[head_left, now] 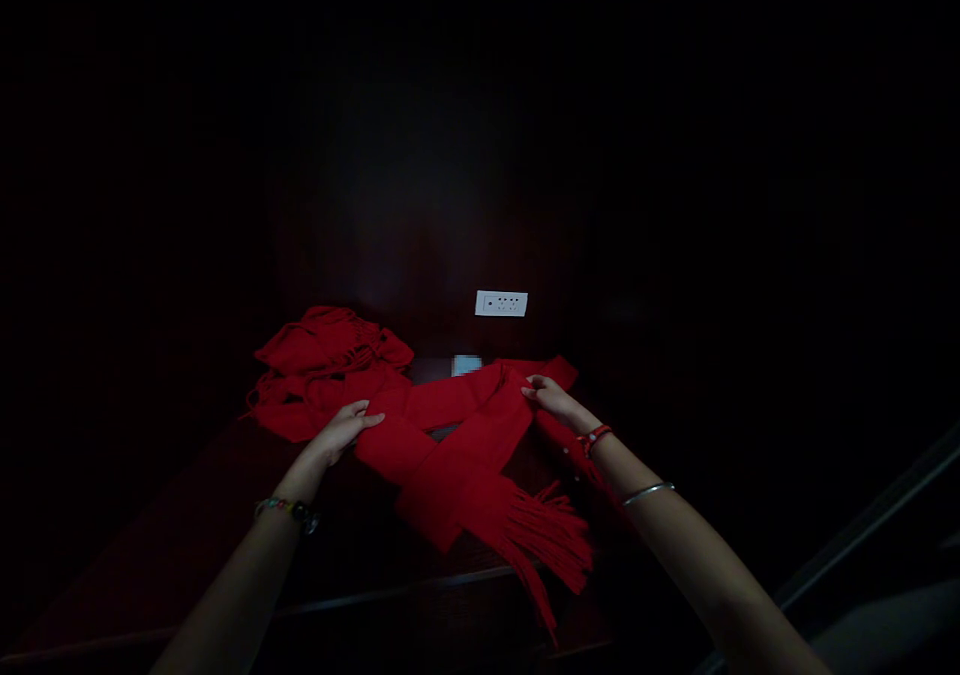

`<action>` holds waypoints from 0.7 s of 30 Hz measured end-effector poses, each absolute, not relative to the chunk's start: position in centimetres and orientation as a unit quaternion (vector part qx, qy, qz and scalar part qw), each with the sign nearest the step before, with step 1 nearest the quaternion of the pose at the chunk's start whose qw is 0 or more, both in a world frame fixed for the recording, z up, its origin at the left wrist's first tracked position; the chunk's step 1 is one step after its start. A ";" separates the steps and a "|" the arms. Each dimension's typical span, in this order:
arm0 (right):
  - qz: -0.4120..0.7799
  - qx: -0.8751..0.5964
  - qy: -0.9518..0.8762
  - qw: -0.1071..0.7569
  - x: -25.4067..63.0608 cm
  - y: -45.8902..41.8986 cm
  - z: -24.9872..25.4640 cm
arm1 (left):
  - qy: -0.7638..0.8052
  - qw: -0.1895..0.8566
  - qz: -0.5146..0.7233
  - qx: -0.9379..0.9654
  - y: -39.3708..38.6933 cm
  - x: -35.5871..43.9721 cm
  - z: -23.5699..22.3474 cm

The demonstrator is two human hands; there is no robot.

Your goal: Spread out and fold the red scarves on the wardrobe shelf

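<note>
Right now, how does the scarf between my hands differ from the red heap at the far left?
The scarf lies in broad, fairly smooth bands that cross, while the heap is crumpled.
The scarf's fringe fans out toward you; the heap's visible fringe is bunched among its folds.
Both the left hand and right hand grip the scarf; neither visibly grips the heap.
Both are red, fringed cloth.
</note>
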State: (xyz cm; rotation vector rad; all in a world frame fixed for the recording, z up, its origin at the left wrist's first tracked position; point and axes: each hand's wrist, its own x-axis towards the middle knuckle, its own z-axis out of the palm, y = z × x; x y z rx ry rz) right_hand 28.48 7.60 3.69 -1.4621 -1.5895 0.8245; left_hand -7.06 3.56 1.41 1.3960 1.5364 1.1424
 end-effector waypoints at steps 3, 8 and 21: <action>0.320 -0.578 -0.615 0.430 31.2 6.3 4.8 | 0.535 0.468 0.437 0.551 3.9 -5.6 2.2; 0.284 -0.627 -0.563 0.458 35.9 6.6 8.5 | 0.514 0.464 0.443 0.570 7.3 -1.8 4.5; 0.172 -0.704 -0.543 0.424 41.3 17.8 9.5 | 0.465 0.532 0.427 0.565 20.9 8.7 4.0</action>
